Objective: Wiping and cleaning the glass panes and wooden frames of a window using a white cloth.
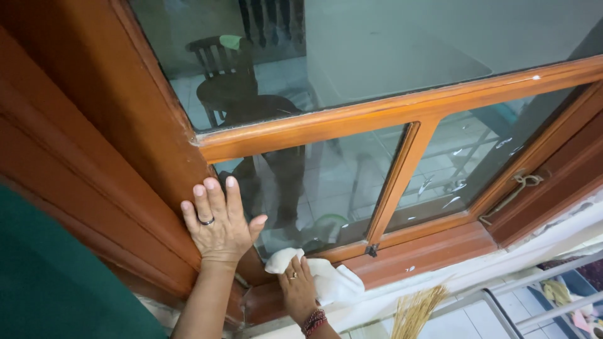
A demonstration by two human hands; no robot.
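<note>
Wiping under way: right hand (298,290) fingers press white cloth (326,280) on wooden window frame (414,254); left hand (220,220) braces flat, fingers spread; smears remain on pane (458,169).

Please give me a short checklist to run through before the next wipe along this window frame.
1. Left hand braced flat on the wooden frame: ok.
2. Right hand pressing the white cloth: ok.
3. Cloth against the bottom rail: ok.
4. Lower glass pane clean: cannot tell, reflections.
5. White specks on the rail: not ok.
6. Window latch hook fastened: cannot tell.
</note>
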